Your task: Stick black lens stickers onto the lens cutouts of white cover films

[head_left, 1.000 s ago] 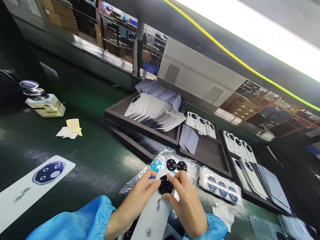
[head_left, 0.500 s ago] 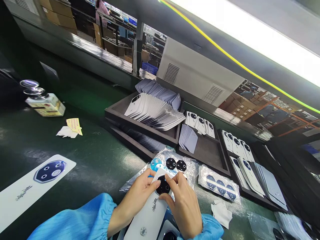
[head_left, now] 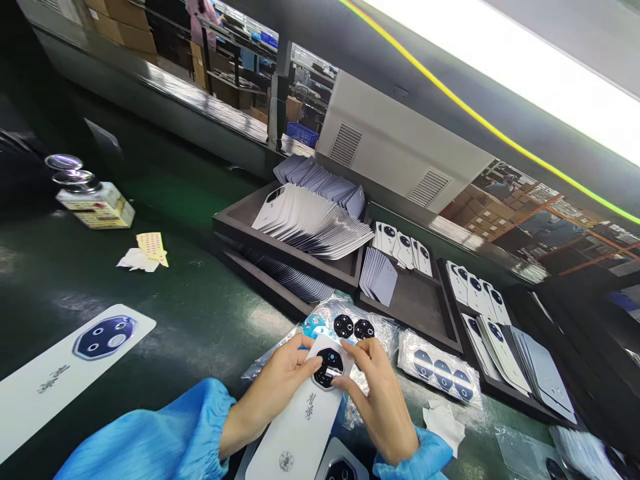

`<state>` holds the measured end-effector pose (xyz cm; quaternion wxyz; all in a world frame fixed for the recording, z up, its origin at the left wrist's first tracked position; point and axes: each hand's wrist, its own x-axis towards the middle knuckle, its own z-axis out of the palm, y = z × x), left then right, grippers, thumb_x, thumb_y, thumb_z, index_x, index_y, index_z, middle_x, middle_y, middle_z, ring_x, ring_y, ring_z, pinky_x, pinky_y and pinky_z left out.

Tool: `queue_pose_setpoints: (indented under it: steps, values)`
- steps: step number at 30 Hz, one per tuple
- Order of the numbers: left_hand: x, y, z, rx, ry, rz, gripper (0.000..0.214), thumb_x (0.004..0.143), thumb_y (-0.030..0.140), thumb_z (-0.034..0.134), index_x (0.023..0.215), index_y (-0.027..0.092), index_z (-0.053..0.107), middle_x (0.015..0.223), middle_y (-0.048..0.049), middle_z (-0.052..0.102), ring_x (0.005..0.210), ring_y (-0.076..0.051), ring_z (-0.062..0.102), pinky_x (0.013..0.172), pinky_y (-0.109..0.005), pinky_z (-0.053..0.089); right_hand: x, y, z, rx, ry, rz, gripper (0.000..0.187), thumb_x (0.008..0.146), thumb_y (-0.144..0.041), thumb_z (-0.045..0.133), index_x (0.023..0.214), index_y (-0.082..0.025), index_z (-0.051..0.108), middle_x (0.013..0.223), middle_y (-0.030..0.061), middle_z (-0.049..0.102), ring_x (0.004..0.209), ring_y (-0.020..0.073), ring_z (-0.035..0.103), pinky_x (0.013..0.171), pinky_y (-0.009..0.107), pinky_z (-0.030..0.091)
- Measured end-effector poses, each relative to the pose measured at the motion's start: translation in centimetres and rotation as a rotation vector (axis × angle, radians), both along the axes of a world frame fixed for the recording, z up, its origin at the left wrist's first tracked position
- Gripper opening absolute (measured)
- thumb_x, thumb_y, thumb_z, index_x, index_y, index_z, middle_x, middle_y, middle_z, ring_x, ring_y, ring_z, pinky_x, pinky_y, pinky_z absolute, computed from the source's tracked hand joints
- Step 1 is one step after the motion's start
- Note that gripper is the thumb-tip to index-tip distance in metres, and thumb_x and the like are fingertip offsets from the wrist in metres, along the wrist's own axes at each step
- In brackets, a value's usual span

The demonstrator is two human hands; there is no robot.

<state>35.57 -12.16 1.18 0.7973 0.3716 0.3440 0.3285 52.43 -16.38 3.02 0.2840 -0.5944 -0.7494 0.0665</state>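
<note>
In my left hand (head_left: 277,383) is a white phone back cover (head_left: 293,430), its top tilted away from me; the thumb lies on its face and the fingers curl behind the edge. A black round camera lens plate (head_left: 329,367) sits near the cover's top, with dark lettering below. My right hand (head_left: 377,393) holds the cover's right edge, thumb at the plate's lower rim and index finger by the top corner. Beneath lies another white cover (head_left: 340,463) with a dark lens plate. Just beyond, loose black lens plates (head_left: 353,327) rest on clear plastic bags.
Black trays (head_left: 280,243) of fanned white and grey covers stand at the back. A bagged strip of lens plates (head_left: 437,370) and crumpled paper (head_left: 444,425) lie right. Leftward are a large cover-shaped panel (head_left: 75,373), a yellow sticker sheet (head_left: 153,247) and a square bottle (head_left: 95,203).
My right thumb and index finger have moved outward from the lens plate to the cover's right edge, uncovering more of the plate. My left hand keeps its hold.
</note>
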Motion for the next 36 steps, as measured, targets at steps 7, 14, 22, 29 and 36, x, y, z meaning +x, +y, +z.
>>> queue_pose_setpoints:
  steps: [7, 14, 22, 29, 36]
  values:
    - [0.1, -0.1, -1.3, 0.042, -0.019, -0.001, 0.047, 0.074, 0.057, 0.068, 0.093, 0.018, 0.050, 0.073, -0.0030, 0.069, 0.058, -0.018, 0.065, 0.051, -0.025, 0.046, 0.4, -0.8, -2.3, -0.437, 0.775, -0.193, 0.049, 0.080, -0.059, 0.056, 0.105, -0.017, 0.058, 0.069, -0.0004, 0.056, 0.054, 0.0120, 0.054, 0.049, 0.024, 0.048]
    - [-0.5, -0.4, 0.5, 0.068, 0.012, -0.112, 0.043, 0.074, 0.029, 0.066, 0.110, 0.020, 0.045, 0.094, -0.0035, 0.068, 0.068, -0.017, 0.063, 0.057, -0.024, 0.045, -0.2, -0.5, -2.0, -0.498, 1.039, -0.187, 0.053, 0.068, -0.062, 0.069, 0.087, -0.013, 0.062, 0.055, -0.0020, 0.055, 0.043, 0.0086, 0.049, 0.044, 0.021, 0.043]
    - [-0.4, -0.9, 0.9, 0.151, 0.199, -0.061, 0.064, 0.064, 0.014, 0.059, 0.124, 0.024, 0.041, 0.089, 0.0024, 0.065, 0.078, -0.021, 0.061, 0.064, -0.025, 0.042, -1.3, -1.1, -1.3, -0.469, 1.017, -0.180, 0.050, 0.070, -0.061, 0.068, 0.084, -0.013, 0.063, 0.054, -0.0024, 0.055, 0.045, 0.0093, 0.051, 0.047, 0.022, 0.045]
    - [-0.3, -0.5, 0.3, 0.293, 0.215, -0.044, 0.037, 0.066, 0.018, 0.062, 0.100, 0.021, 0.049, 0.085, 0.0011, 0.062, 0.079, -0.021, 0.058, 0.070, -0.028, 0.044, -2.3, -1.4, 1.0, -0.555, 0.945, -0.161, 0.050, 0.075, -0.065, 0.061, 0.084, -0.017, 0.059, 0.058, -0.0025, 0.057, 0.052, 0.0123, 0.055, 0.057, 0.025, 0.047]
    - [0.1, 0.0, 0.4, 0.288, 0.192, 0.038, 0.027, 0.068, 0.027, 0.066, 0.090, 0.020, 0.054, 0.080, 0.0021, 0.064, 0.080, -0.020, 0.059, 0.072, -0.029, 0.045, -2.5, -1.8, 1.1, -0.544, 0.857, -0.099, 0.040, 0.085, -0.058, 0.053, 0.089, -0.018, 0.057, 0.063, -0.0013, 0.059, 0.057, 0.0130, 0.057, 0.061, 0.026, 0.048]
